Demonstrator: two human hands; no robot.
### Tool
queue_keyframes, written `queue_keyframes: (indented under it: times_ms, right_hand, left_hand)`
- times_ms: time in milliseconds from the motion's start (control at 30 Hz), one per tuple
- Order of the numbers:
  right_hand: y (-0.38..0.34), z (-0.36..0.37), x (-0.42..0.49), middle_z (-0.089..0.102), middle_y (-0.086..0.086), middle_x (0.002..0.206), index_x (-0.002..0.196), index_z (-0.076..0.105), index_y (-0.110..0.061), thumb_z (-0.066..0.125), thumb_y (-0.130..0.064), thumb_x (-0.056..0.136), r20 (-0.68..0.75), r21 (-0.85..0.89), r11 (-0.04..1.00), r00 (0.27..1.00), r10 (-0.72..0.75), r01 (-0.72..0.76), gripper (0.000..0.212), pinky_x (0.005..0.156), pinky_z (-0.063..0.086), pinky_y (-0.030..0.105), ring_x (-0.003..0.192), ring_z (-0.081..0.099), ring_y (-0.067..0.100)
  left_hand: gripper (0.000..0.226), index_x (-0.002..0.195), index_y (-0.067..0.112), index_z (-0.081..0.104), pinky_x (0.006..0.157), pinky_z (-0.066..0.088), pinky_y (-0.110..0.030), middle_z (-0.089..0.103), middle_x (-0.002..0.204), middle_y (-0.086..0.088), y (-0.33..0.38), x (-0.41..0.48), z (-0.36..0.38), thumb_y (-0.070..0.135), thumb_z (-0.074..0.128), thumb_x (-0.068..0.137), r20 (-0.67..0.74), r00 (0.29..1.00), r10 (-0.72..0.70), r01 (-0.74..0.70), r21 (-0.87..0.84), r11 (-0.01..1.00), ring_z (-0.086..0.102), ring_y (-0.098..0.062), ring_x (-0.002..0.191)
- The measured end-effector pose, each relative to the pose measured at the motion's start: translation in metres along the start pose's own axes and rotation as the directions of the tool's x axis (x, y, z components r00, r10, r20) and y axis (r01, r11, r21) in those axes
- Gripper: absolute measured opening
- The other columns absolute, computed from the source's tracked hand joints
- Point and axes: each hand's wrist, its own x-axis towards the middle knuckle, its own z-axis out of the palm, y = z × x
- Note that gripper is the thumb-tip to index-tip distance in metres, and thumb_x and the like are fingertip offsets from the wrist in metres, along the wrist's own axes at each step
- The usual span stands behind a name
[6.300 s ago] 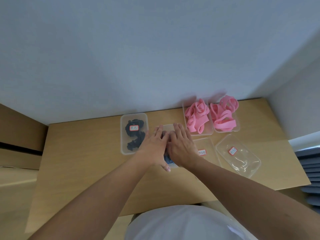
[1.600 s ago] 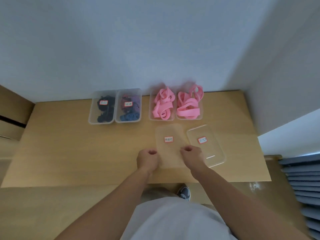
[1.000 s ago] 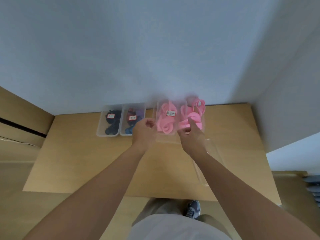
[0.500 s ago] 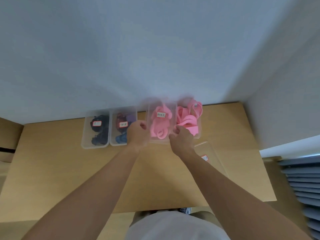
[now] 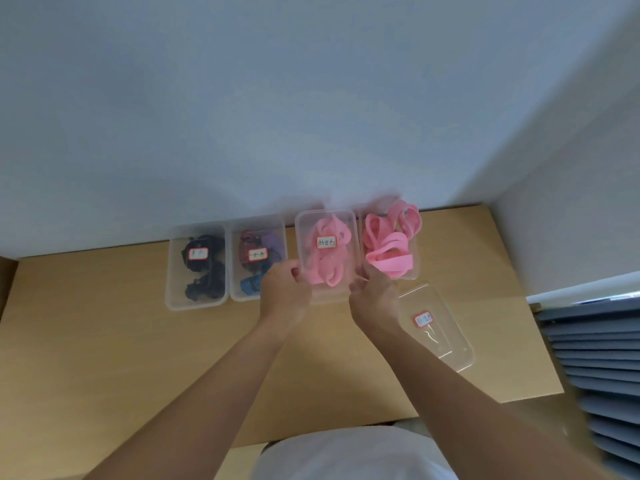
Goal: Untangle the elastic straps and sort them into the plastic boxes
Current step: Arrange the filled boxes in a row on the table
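Head view: left hand [image 5: 284, 289] and right hand [image 5: 374, 293] each pinch a near edge of the clear lid [image 5: 313, 225] covering pink elastic straps [image 5: 323, 271] in the third box along the wall. The fourth box [image 5: 414, 271] stands uncovered.

You have one wide-angle view, worn on your head, facing forward and steeply down. It looks from close above the table [image 5: 104, 341], the wall [image 5: 311, 98] filling the upper half, your left hand [image 5: 284, 292] and right hand [image 5: 374, 296] mid-frame.
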Motion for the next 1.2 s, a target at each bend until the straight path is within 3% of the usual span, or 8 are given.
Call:
queue_keyframes:
  times_ms: [100, 200, 400, 533, 700, 867, 1033, 1200]
  right_hand:
    - [0.003, 0.000, -0.003, 0.072, 0.003, 0.107, 0.111, 0.068, -0.013, 0.055, -0.007, 0.094, 0.002, -0.002, 1.000, 1.000, 0.001, -0.001, 0.022, 0.080, 0.051, 0.035, 0.099, 0.065, 0.028]
    - [0.005, 0.001, -0.009, 0.074, 0.000, 0.110, 0.120, 0.068, -0.016, 0.059, -0.009, 0.095, 0.001, 0.031, 1.000, 1.000, 0.006, -0.006, 0.027, 0.087, 0.052, 0.036, 0.101, 0.068, 0.025]
    - [-0.003, 0.001, 0.000, 0.069, -0.002, 0.109, 0.148, 0.047, -0.025, 0.059, -0.023, 0.097, -0.029, 0.097, 0.995, 1.000, 0.003, 0.000, 0.051, 0.092, 0.052, 0.044, 0.102, 0.065, 0.023]
    - [-0.010, 0.002, 0.013, 0.064, 0.005, 0.104, 0.155, 0.033, -0.026, 0.064, -0.036, 0.093, 0.112, 0.032, 0.999, 0.993, -0.019, 0.016, 0.070, 0.080, 0.045, 0.035, 0.104, 0.063, 0.026]
    - [-0.009, 0.005, 0.015, 0.066, 0.011, 0.107, 0.158, 0.025, -0.027, 0.066, -0.039, 0.093, 0.139, 0.007, 0.997, 0.987, -0.078, 0.077, 0.078, 0.079, 0.040, 0.031, 0.106, 0.063, 0.029]
    - [-0.014, 0.008, 0.018, 0.061, 0.014, 0.132, 0.157, 0.018, -0.026, 0.059, -0.040, 0.097, 0.131, -0.017, 0.985, 0.977, -0.168, 0.171, 0.074, 0.080, 0.043, 0.038, 0.119, 0.059, 0.034]
    - [-0.029, 0.018, 0.025, 0.034, 0.019, 0.155, 0.152, 0.028, -0.006, 0.051, -0.046, 0.101, 0.121, -0.081, 0.977, 0.975, -0.187, 0.198, 0.069, 0.107, 0.040, 0.046, 0.139, 0.040, 0.036]
    - [-0.034, 0.023, 0.038, -0.012, 0.004, 0.169, 0.162, 0.004, -0.018, 0.049, -0.047, 0.102, 0.126, -0.105, 0.961, 0.962, -0.242, 0.256, 0.080, 0.121, 0.026, 0.044, 0.156, 0.005, 0.022]
  left_hand:
    - [0.024, 0.076, -0.003, 0.061, 0.053, 0.032, -0.032, 0.060, 0.073, -0.016, -0.008, 0.001, -0.006, 0.003, 0.049, 0.096, 0.019, 1.000, 0.003, -0.003, 0.008, 1.000, 0.047, -0.023, 0.063]
    - [0.027, 0.071, 0.002, 0.058, 0.054, 0.032, -0.031, 0.060, 0.071, -0.012, -0.011, 0.001, -0.010, 0.005, 0.051, 0.097, 0.022, 1.000, 0.011, -0.012, 0.036, 0.999, 0.046, -0.018, 0.061]
    - [0.040, 0.057, 0.019, 0.046, 0.049, 0.022, -0.029, 0.045, 0.055, 0.003, 0.006, 0.011, -0.010, 0.007, 0.052, 0.094, -0.006, 0.994, 0.108, -0.107, 0.081, 0.991, 0.038, -0.010, 0.052]
    - [0.042, 0.055, 0.021, 0.045, 0.049, 0.024, -0.030, 0.045, 0.053, 0.003, 0.012, 0.024, -0.014, 0.006, 0.052, 0.094, 0.044, 0.993, 0.108, -0.113, 0.120, 0.986, 0.038, -0.013, 0.051]
    - [0.040, 0.056, 0.012, 0.048, 0.051, 0.025, -0.031, 0.043, 0.051, 0.000, 0.006, 0.027, -0.014, 0.010, 0.053, 0.096, 0.088, 0.993, 0.083, -0.090, 0.085, 0.992, 0.036, -0.018, 0.051]
    - [0.039, 0.056, 0.009, 0.044, 0.052, 0.023, -0.032, 0.037, 0.050, 0.001, 0.008, 0.028, -0.011, 0.008, 0.052, 0.095, 0.076, 0.992, 0.098, -0.101, 0.047, 0.994, 0.031, -0.016, 0.049]
    - [0.041, 0.056, 0.005, 0.047, 0.049, 0.020, -0.032, 0.037, 0.048, 0.001, 0.009, 0.033, -0.010, 0.012, 0.054, 0.096, 0.069, 0.991, 0.113, -0.117, 0.047, 0.992, 0.030, -0.016, 0.048]
    - [0.049, 0.049, 0.016, 0.040, 0.043, 0.016, -0.026, 0.034, 0.043, 0.006, 0.011, 0.039, -0.008, 0.014, 0.056, 0.094, 0.066, 0.995, 0.073, -0.078, 0.071, 0.994, 0.028, -0.011, 0.042]
